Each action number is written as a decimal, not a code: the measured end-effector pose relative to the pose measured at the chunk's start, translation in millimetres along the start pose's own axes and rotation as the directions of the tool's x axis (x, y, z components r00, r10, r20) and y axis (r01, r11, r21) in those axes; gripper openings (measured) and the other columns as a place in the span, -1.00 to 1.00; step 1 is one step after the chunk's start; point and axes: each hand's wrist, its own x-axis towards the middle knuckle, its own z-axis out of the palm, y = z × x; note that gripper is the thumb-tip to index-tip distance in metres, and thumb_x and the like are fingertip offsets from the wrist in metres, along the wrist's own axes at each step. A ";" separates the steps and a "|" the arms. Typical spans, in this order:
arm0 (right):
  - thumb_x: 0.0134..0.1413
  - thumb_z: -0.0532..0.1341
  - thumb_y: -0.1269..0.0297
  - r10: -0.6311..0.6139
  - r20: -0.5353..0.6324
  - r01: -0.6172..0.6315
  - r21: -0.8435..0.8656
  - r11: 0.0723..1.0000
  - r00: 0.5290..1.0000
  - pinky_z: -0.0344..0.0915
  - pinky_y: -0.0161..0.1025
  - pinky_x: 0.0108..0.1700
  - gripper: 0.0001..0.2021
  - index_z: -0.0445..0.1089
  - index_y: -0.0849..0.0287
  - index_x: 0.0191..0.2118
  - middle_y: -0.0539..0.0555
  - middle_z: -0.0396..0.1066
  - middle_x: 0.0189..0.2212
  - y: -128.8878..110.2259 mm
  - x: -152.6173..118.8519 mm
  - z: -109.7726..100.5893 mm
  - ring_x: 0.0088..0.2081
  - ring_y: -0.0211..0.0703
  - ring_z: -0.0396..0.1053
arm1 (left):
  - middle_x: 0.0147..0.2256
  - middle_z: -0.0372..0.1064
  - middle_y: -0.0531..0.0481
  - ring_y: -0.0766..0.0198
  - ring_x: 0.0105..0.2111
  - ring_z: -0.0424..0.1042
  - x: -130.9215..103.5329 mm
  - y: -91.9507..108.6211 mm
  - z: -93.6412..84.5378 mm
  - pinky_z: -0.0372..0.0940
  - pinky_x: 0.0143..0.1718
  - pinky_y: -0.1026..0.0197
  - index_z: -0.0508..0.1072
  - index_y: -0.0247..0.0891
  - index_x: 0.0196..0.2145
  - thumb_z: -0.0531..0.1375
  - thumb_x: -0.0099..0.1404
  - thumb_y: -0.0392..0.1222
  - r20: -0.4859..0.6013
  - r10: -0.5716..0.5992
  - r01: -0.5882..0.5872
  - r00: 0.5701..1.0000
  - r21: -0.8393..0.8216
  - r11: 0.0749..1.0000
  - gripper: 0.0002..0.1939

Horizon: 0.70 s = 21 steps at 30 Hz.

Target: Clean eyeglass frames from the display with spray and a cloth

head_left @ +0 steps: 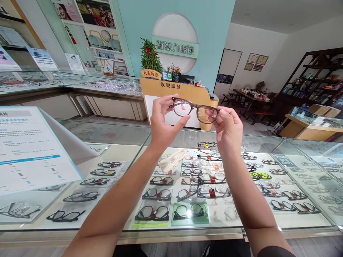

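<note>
Held up above the glass display case [158,230] is a pair of dark-rimmed eyeglasses [194,106], front rims turned toward me. My left hand [165,121] grips their left end, the thumb stretched below the left lens. At the other end, my right hand [229,125] pinches the frame near the right hinge between thumb and fingers. A small red and white tag shows through the left lens, and faint print is on the right one. Below my hands, a beige cloth-like strip [172,161] lies on the case among several eyeglasses [152,213].
At left a white and blue leaflet stand [32,150] rises from the counter. Beyond the case stands a wooden cashier desk [148,89] with a plant [150,57] on it. Another glass counter [316,123] is at right, before dark shelves [308,76].
</note>
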 end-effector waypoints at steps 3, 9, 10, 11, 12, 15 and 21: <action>0.26 0.28 0.18 0.010 0.051 -0.005 -0.084 0.996 0.999 0.59 0.05 0.11 -0.87 0.55 0.04 -0.15 0.08 0.68 -0.12 0.5 3.6 -7.6 -0.03 -0.02 0.68 | 0.29 0.47 -0.20 0.03 0.26 0.53 1.6 -2.0 -2.4 0.45 0.28 -0.08 0.27 -0.03 0.25 0.45 0.34 0.16 -0.009 0.048 -0.048 0.999 -0.026 0.999 -0.32; 0.28 0.34 0.22 -0.109 0.249 0.203 -0.391 0.898 0.962 0.41 0.12 0.30 -0.86 0.64 -0.03 -0.10 0.06 0.64 0.01 -13.6 5.7 -19.1 0.15 0.01 0.54 | 0.26 0.51 -0.12 0.05 0.26 0.53 7.8 13.0 -18.1 0.41 0.34 -0.05 0.36 -0.09 0.27 0.48 0.29 -0.14 0.106 0.113 -0.123 0.988 0.090 0.988 -0.34; 0.28 0.36 0.21 -0.122 0.286 0.239 -0.425 0.873 0.950 0.39 0.13 0.32 -0.88 0.65 -0.04 -0.12 0.07 0.63 0.02 -16.3 4.8 -19.0 0.16 0.03 0.54 | 0.26 0.53 -0.11 0.04 0.26 0.53 8.6 17.5 -20.9 0.41 0.34 -0.04 0.38 -0.10 0.27 0.48 0.28 -0.17 0.144 0.128 -0.147 0.981 0.128 0.981 -0.34; 0.28 0.38 0.20 -0.132 0.316 0.273 -0.456 0.847 0.939 0.37 0.15 0.33 -0.90 0.66 -0.04 -0.14 0.08 0.63 0.03 -18.5 3.9 -18.5 0.18 0.05 0.53 | 0.25 0.54 -0.10 0.04 0.25 0.54 9.2 21.9 -23.4 0.42 0.32 -0.02 0.40 -0.10 0.27 0.48 0.27 -0.18 0.180 0.142 -0.171 0.973 0.159 0.972 -0.34; 0.28 0.40 0.19 -0.137 0.341 0.299 -0.487 0.821 0.930 0.36 0.17 0.34 -0.92 0.67 -0.04 -0.16 0.09 0.62 0.03 -20.2 3.0 -17.9 0.18 0.07 0.54 | 0.26 0.54 -0.10 0.03 0.25 0.54 9.7 26.0 -25.4 0.42 0.31 -0.02 0.40 -0.10 0.27 0.48 0.27 -0.18 0.210 0.152 -0.191 0.966 0.184 0.964 -0.34; 0.30 0.42 0.19 -0.104 0.392 0.322 -0.546 0.773 0.914 0.33 0.23 0.34 -0.95 0.67 -0.04 -0.21 0.09 0.63 0.03 -22.3 1.7 -17.1 0.16 0.11 0.55 | 0.28 0.53 -0.11 0.00 0.27 0.53 10.1 35.1 -28.8 0.39 0.33 -0.04 0.40 -0.09 0.28 0.45 0.30 -0.19 0.282 0.162 -0.231 0.946 0.231 0.945 -0.36; 0.37 0.39 0.15 0.013 0.496 0.294 -0.537 0.791 0.868 0.33 0.23 0.34 -0.89 0.69 -0.05 -0.19 0.09 0.63 0.06 -21.8 5.7 -21.2 0.19 0.09 0.53 | 0.25 0.55 -0.12 -0.04 0.26 0.55 9.9 41.1 -30.1 0.39 0.34 -0.07 0.40 -0.10 0.27 0.45 0.29 -0.19 0.319 0.160 -0.246 0.934 0.249 0.937 -0.37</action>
